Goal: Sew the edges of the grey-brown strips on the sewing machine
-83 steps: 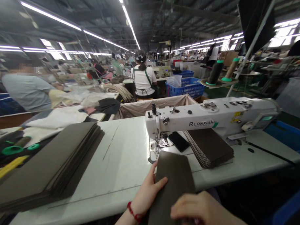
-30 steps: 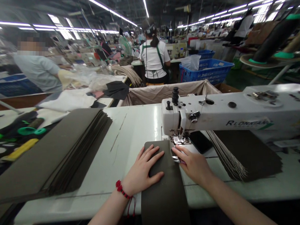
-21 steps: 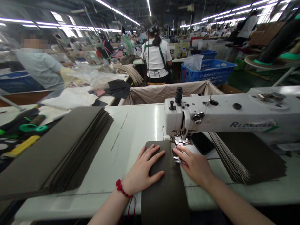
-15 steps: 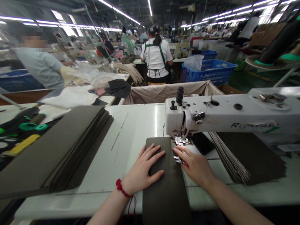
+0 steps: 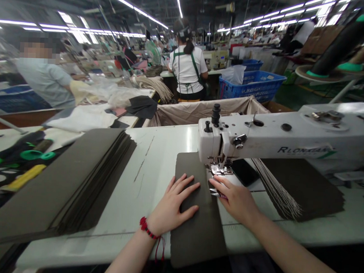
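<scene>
A dark olive fabric panel [image 5: 196,236] lies under the head of a white sewing machine [image 5: 220,142], its right edge at the presser foot [image 5: 219,169]. My left hand [image 5: 175,202], with a red and black bracelet at the wrist, rests flat on the panel with its fingers spread. Thread snips [image 5: 215,192] are tucked in my right hand [image 5: 238,200], their blades pointing left over the panel. The fingertips of that hand press near the panel's right edge, just in front of the presser foot. Its curled fingers hide the snips' handles.
Left on the table is a stack of dark panels [image 5: 88,173]. Right of the needle lie a black phone [image 5: 245,171] and more dark panels [image 5: 311,189] with pale edges. A cloth-lined bin [image 5: 183,112] stands behind the table. Two co-workers sit beyond.
The panel has slid away from me past the needle; its near end now shows at the table's front edge. Both hands stay in about the same place.
</scene>
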Tool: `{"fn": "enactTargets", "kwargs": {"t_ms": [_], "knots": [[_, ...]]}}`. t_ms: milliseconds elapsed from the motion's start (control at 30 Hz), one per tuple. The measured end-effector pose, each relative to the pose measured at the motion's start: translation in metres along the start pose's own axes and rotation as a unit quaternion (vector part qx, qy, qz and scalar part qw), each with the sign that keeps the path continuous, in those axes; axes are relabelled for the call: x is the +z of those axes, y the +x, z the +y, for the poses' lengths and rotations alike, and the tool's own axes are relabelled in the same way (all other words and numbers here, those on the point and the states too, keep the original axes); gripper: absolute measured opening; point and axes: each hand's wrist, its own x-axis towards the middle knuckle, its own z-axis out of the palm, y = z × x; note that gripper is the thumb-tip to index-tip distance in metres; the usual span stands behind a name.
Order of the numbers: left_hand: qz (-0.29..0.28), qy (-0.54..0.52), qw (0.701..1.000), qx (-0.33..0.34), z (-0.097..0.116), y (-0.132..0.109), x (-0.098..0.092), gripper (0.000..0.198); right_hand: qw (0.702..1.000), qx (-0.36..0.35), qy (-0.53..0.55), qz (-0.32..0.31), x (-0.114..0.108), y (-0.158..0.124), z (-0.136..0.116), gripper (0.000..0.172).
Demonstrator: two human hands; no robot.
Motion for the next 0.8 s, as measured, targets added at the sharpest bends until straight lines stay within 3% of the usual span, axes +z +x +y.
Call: {"fn": "enactTargets", "kwargs": {"t_ms": [800], "knots": [[0.005, 0.0, 1.0, 0.002, 0.001, -0.0005, 0.0007, 0.06, 1.0, -0.001, 0.0, 0.0, 0.0008, -0.0011, -0.0002, 0.062]]}}
